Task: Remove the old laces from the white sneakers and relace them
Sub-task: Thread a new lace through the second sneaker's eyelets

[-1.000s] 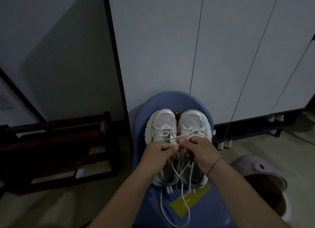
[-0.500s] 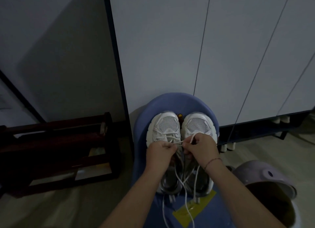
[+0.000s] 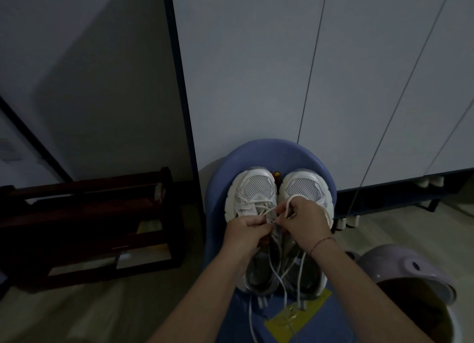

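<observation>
Two white sneakers stand side by side, toes away from me, on a blue stool (image 3: 218, 178). The left sneaker (image 3: 252, 188) has white lace (image 3: 259, 203) crossed over its upper eyelets. The right sneaker (image 3: 306, 186) is partly covered by my right hand. My left hand (image 3: 243, 236) pinches a lace strand over the left sneaker's tongue. My right hand (image 3: 302, 222) holds a loop of lace that arches over its knuckles. Loose lace ends (image 3: 279, 278) trail down over the heels toward me.
A tall white cabinet (image 3: 307, 73) with a dark frame edge stands right behind the stool. A dark wooden rack (image 3: 84, 222) sits on the floor at the left. A lilac bin with its lid (image 3: 400, 268) stands at the lower right. A yellow label (image 3: 297, 314) marks the stool's seat.
Both hands have moved slightly farther up the sneakers, and the right hand has drawn a lace loop up over its knuckles. The view has shifted a little.
</observation>
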`<state>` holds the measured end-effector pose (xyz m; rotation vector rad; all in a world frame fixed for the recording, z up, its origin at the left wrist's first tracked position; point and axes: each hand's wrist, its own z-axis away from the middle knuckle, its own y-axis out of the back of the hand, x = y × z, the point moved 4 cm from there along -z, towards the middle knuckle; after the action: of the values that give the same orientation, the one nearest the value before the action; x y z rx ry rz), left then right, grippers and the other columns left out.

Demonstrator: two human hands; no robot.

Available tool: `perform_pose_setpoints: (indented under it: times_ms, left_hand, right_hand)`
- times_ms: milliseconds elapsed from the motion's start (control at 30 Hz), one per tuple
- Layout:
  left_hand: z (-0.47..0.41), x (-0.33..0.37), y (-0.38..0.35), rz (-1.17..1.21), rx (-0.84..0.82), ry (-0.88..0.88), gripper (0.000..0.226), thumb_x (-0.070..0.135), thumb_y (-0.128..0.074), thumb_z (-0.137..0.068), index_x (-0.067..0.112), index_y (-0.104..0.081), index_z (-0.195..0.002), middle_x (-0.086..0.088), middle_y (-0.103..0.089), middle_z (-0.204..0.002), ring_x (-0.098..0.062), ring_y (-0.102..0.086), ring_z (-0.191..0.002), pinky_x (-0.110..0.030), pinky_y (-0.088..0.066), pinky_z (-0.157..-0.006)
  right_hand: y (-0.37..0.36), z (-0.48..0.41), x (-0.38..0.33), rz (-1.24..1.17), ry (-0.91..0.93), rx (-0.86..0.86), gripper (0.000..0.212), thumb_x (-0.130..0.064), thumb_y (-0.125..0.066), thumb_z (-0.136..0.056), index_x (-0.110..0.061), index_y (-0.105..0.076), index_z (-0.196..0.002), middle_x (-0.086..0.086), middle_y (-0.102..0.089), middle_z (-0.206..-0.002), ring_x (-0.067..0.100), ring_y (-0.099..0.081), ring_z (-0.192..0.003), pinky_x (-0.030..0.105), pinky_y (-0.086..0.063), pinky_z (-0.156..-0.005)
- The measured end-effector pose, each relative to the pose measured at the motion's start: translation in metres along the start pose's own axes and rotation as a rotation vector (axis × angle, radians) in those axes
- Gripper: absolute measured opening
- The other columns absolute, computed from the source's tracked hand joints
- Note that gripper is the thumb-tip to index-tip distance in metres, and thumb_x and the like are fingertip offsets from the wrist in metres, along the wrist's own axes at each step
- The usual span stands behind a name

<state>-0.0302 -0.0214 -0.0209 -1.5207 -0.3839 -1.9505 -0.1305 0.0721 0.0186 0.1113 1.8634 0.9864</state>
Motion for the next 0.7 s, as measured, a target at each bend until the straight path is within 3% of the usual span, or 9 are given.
perform_pose_setpoints:
  times_ms: [67,167,267,333,433,500,600,700]
  left_hand:
    - [0.0,-0.001,-0.001,-0.006,-0.048,-0.003,0.013,0.001,-0.066,-0.088,0.008,-0.076,-0.092,-0.014,-0.075,-0.085,-0.019,-0.069,-0.072,-0.025,-0.058,-0.068]
    - [0.001,0.001,-0.003,-0.03,-0.111,0.005,0.023,-0.004,-0.058,-0.091,0.011,-0.075,-0.088,-0.01,-0.074,-0.082,-0.014,-0.068,-0.068,-0.021,-0.056,-0.063]
    - [0.001,0.005,-0.001,-0.093,-0.155,0.004,0.034,-0.007,-0.048,-0.095,0.014,-0.073,-0.088,-0.002,-0.073,-0.075,-0.007,-0.068,-0.063,-0.016,-0.053,-0.06]
    - [-0.001,0.005,0.001,-0.147,-0.146,-0.004,0.036,-0.004,-0.045,-0.098,0.019,-0.07,-0.088,0.001,-0.07,-0.069,-0.003,-0.065,-0.057,-0.015,-0.051,-0.057]
    - [-0.003,0.007,0.001,-0.219,-0.142,-0.028,0.031,0.001,-0.045,-0.1,0.018,-0.069,-0.092,-0.003,-0.063,-0.07,-0.003,-0.058,-0.052,-0.014,-0.049,-0.054]
    - [-0.005,0.006,0.002,-0.23,-0.134,-0.039,0.027,0.0,-0.047,-0.1,0.016,-0.068,-0.098,-0.003,-0.063,-0.07,0.0,-0.057,-0.049,-0.013,-0.048,-0.053]
    - [-0.008,0.005,0.003,-0.221,-0.135,-0.052,0.024,-0.002,-0.049,-0.099,0.009,-0.067,-0.11,-0.004,-0.064,-0.07,0.001,-0.057,-0.048,-0.013,-0.048,-0.052]
    - [-0.009,0.004,0.003,-0.229,-0.137,-0.068,0.023,-0.003,-0.051,-0.097,0.005,-0.069,-0.109,-0.002,-0.064,-0.065,-0.001,-0.057,-0.047,-0.013,-0.048,-0.051]
  right_hand:
    - [0.0,0.0,0.001,-0.057,-0.032,-0.005,0.01,-0.007,-0.074,-0.076,-0.011,-0.067,-0.081,-0.009,-0.061,-0.069,0.009,-0.058,-0.067,0.008,-0.041,-0.058]
    - [-0.001,-0.001,0.004,-0.158,-0.085,-0.009,0.016,-0.005,-0.077,-0.073,-0.015,-0.064,-0.077,0.008,-0.07,-0.078,0.021,-0.066,-0.072,0.03,-0.055,-0.07]
    - [-0.004,-0.001,0.005,-0.16,-0.099,0.005,0.021,-0.006,-0.079,-0.072,-0.018,-0.061,-0.069,0.011,-0.071,-0.077,0.026,-0.067,-0.07,0.039,-0.056,-0.073]
    - [-0.004,-0.002,0.006,-0.168,-0.105,-0.009,0.017,-0.008,-0.078,-0.074,-0.015,-0.063,-0.07,0.008,-0.07,-0.072,0.021,-0.067,-0.064,0.034,-0.056,-0.071]
    - [0.001,-0.003,0.007,-0.187,-0.128,-0.083,0.011,-0.011,-0.07,-0.082,-0.011,-0.064,-0.073,0.003,-0.067,-0.063,0.013,-0.064,-0.056,0.018,-0.051,-0.054]
    - [0.004,-0.003,0.01,-0.232,-0.164,-0.116,0.006,-0.006,-0.063,-0.087,-0.004,-0.065,-0.081,0.004,-0.068,-0.063,0.017,-0.066,-0.056,0.02,-0.05,-0.047]
    - [0.003,-0.003,0.012,-0.216,-0.162,-0.115,0.007,-0.006,-0.065,-0.086,-0.003,-0.068,-0.081,0.001,-0.065,-0.059,0.01,-0.061,-0.047,0.017,-0.049,-0.045]
    - [-0.002,-0.004,0.007,-0.014,-0.058,-0.1,0.008,-0.015,-0.07,-0.082,-0.008,-0.074,-0.08,0.001,-0.063,-0.06,0.005,-0.053,-0.051,0.005,-0.039,-0.048]
